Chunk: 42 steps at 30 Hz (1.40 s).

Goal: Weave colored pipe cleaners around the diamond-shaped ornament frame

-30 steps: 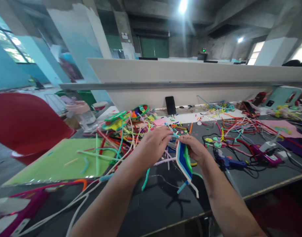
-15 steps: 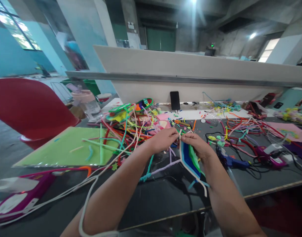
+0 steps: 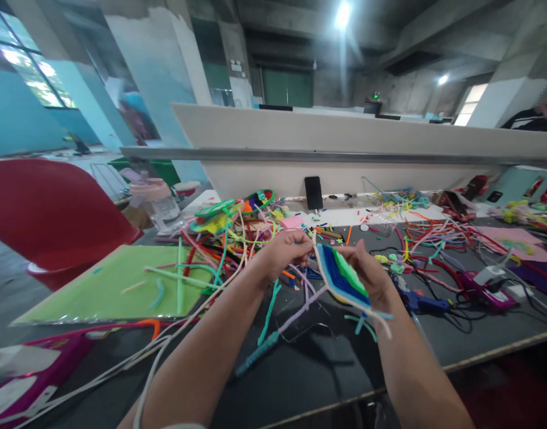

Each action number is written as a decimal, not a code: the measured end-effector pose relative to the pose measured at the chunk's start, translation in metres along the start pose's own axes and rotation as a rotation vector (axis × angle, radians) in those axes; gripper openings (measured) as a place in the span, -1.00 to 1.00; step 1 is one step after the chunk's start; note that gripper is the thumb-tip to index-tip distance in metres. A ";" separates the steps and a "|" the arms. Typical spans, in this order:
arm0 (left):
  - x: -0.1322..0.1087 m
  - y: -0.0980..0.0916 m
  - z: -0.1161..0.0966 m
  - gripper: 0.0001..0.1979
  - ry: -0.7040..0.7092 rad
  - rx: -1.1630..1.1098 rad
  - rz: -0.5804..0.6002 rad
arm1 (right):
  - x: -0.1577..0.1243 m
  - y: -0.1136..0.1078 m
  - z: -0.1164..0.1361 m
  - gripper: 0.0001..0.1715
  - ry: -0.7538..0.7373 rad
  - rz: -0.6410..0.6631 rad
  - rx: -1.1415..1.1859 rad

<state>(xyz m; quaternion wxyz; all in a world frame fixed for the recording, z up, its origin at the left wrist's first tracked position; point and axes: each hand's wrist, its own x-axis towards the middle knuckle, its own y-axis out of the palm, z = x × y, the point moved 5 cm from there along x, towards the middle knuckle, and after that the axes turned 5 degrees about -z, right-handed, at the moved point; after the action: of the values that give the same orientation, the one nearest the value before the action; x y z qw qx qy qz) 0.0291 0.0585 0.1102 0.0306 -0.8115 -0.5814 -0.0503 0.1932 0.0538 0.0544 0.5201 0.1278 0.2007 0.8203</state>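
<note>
A striped panel of pipe cleaners [image 3: 340,277] in green, blues and cream hangs tilted in front of me, its loose ends trailing to the lower right. My right hand [image 3: 365,268] grips its upper edge from the right, the thumb raised. At the panel's upper left corner, my left hand [image 3: 289,250] is closed in a pinch at the end of the cream edge pipe cleaner [image 3: 315,239]; the fingertips are partly hidden. Below, a lilac pipe cleaner [image 3: 300,313] runs to a teal wrapped stem [image 3: 258,354] on the dark table.
Tangled pipe cleaners [image 3: 238,238] cover the table's back. A green sheet [image 3: 117,280] lies left, with white cords [image 3: 161,345] nearby. A blue glue gun [image 3: 423,301] and a magenta device [image 3: 488,292] are at right. A phone [image 3: 313,192] leans on the partition. One person [image 3: 535,116] is beyond it.
The panel has turned to show more of its striped face, and its trailing ends swung right. My hands have moved slightly apart, and my right thumb has lifted. My view has tilted up a little.
</note>
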 end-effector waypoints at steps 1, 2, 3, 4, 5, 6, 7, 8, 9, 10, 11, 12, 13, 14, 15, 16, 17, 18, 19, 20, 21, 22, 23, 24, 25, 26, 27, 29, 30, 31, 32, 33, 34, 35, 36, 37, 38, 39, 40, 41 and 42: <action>0.000 -0.001 -0.002 -0.68 -0.012 -0.096 -0.015 | -0.002 0.003 0.003 -0.13 -0.017 0.026 0.047; 0.001 -0.002 -0.002 -0.68 -0.022 -0.182 -0.030 | -0.003 0.006 0.005 -0.07 -0.035 0.043 0.095; 0.002 -0.003 -0.002 -0.68 -0.028 -0.256 -0.057 | -0.003 0.009 0.007 -0.05 -0.053 0.049 0.139; 0.003 -0.005 0.000 -0.70 -0.030 -0.315 -0.096 | -0.003 0.011 0.008 -0.06 -0.068 0.046 0.177; 0.005 -0.006 0.003 -0.72 -0.027 -0.356 -0.146 | -0.001 0.012 0.008 -0.10 -0.081 0.035 0.208; 0.007 -0.008 0.006 -0.74 -0.021 -0.387 -0.197 | 0.002 0.012 0.007 -0.18 -0.095 0.017 0.234; 0.008 -0.010 0.010 -0.76 -0.013 -0.410 -0.248 | 0.005 0.011 0.007 -0.30 -0.118 -0.009 0.264; 0.010 -0.011 0.014 -0.77 -0.004 -0.426 -0.297 | 0.009 0.008 0.006 -0.43 -0.145 -0.040 0.304; 0.011 -0.013 0.017 -0.77 0.006 -0.437 -0.344 | 0.013 0.004 0.005 -0.54 -0.169 -0.067 0.355; 0.012 -0.015 0.020 -0.76 0.020 -0.445 -0.385 | 0.016 -0.001 0.004 -0.61 -0.180 -0.097 0.413; 0.013 -0.017 0.022 -0.75 0.039 -0.452 -0.422 | 0.020 -0.006 0.002 -0.64 -0.183 -0.133 0.472; 0.014 -0.019 0.024 -0.74 0.061 -0.455 -0.452 | 0.022 -0.011 0.001 -0.64 -0.178 -0.170 0.528; 0.014 -0.020 0.025 -0.72 0.080 -0.455 -0.472 | 0.024 -0.015 -0.001 -0.61 -0.172 -0.207 0.576; 0.014 -0.022 0.026 -0.71 0.095 -0.451 -0.485 | 0.025 -0.018 -0.002 -0.57 -0.174 -0.242 0.616; 0.015 -0.022 0.026 -0.69 0.107 -0.446 -0.492 | 0.024 -0.021 -0.002 -0.54 -0.191 -0.276 0.646; 0.015 -0.023 0.027 -0.68 0.113 -0.439 -0.497 | 0.023 -0.024 -0.001 -0.53 -0.217 -0.307 0.656; 0.015 -0.023 0.028 -0.67 0.113 -0.434 -0.499 | 0.022 -0.026 0.000 -0.53 -0.248 -0.340 0.642; 0.016 -0.022 0.029 -0.66 0.111 -0.431 -0.497 | 0.021 -0.029 0.002 -0.56 -0.284 -0.382 0.602; 0.016 -0.021 0.030 -0.65 0.108 -0.428 -0.494 | 0.019 -0.032 0.003 -0.59 -0.324 -0.437 0.536; 0.016 -0.020 0.031 -0.65 0.104 -0.422 -0.491 | 0.018 -0.035 0.005 -0.61 -0.371 -0.497 0.455; 0.016 -0.019 0.031 -0.65 0.100 -0.413 -0.489 | 0.016 -0.038 0.008 -0.63 -0.427 -0.561 0.368; 0.016 -0.017 0.032 -0.65 0.099 -0.402 -0.490 | 0.014 -0.042 0.011 -0.65 -0.493 -0.625 0.285; 0.016 -0.016 0.033 -0.65 0.099 -0.390 -0.493 | 0.012 -0.045 0.014 -0.66 -0.555 -0.680 0.210; 0.016 -0.016 0.033 -0.65 0.100 -0.379 -0.495 | 0.010 -0.047 0.017 -0.67 -0.605 -0.721 0.146; 0.016 -0.015 0.033 -0.65 0.101 -0.371 -0.496 | 0.008 -0.049 0.019 -0.67 -0.636 -0.750 0.093; 0.016 -0.014 0.034 -0.65 0.102 -0.367 -0.494 | 0.008 -0.051 0.021 -0.67 -0.649 -0.769 0.048; 0.016 -0.014 0.034 -0.65 0.103 -0.366 -0.489 | 0.007 -0.052 0.022 -0.67 -0.648 -0.781 0.007; 0.016 -0.014 0.034 -0.66 0.107 -0.367 -0.476 | 0.005 -0.055 0.025 -0.67 -0.639 -0.793 -0.078; 0.016 -0.015 0.034 -0.66 0.111 -0.367 -0.469 | 0.004 -0.056 0.027 -0.67 -0.642 -0.800 -0.123; 0.017 -0.015 0.034 -0.67 0.114 -0.368 -0.463 | 0.004 -0.058 0.029 -0.67 -0.647 -0.808 -0.165; 0.017 -0.016 0.034 -0.67 0.117 -0.368 -0.459 | 0.003 -0.059 0.030 -0.67 -0.649 -0.817 -0.199; 0.017 -0.017 0.035 -0.68 0.120 -0.370 -0.459 | 0.003 -0.061 0.031 -0.67 -0.649 -0.824 -0.221; 0.017 -0.017 0.035 -0.68 0.120 -0.370 -0.458 | 0.004 -0.062 0.032 -0.67 -0.642 -0.821 -0.228; 0.018 -0.017 0.035 -0.68 0.116 -0.371 -0.456 | 0.005 -0.063 0.032 -0.67 -0.633 -0.808 -0.225; 0.018 -0.017 0.036 -0.69 0.113 -0.372 -0.453 | 0.006 -0.063 0.031 -0.67 -0.625 -0.789 -0.206; 0.018 -0.017 0.036 -0.69 0.111 -0.375 -0.450 | 0.008 -0.062 0.030 -0.67 -0.619 -0.765 -0.171; 0.018 -0.016 0.036 -0.69 0.108 -0.381 -0.446 | 0.009 -0.062 0.029 -0.67 -0.618 -0.738 -0.121; 0.018 -0.015 0.037 -0.69 0.102 -0.392 -0.445 | 0.010 -0.061 0.028 -0.69 -0.619 -0.713 -0.057; 0.018 -0.015 0.038 -0.70 0.093 -0.405 -0.447 | 0.011 -0.060 0.027 -0.71 -0.620 -0.689 0.016; 0.019 -0.014 0.040 -0.70 0.082 -0.420 -0.453 | 0.011 -0.058 0.026 -0.74 -0.618 -0.664 0.090; 0.019 -0.014 0.041 -0.71 0.071 -0.434 -0.458 | 0.012 -0.057 0.024 -0.76 -0.611 -0.641 0.155</action>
<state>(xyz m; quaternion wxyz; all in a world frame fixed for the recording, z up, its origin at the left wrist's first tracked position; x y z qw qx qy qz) 0.0240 0.0849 0.0715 -0.1351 -0.6446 -0.7234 -0.2072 0.2435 0.0911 0.0499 0.7722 0.3342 0.1281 0.5249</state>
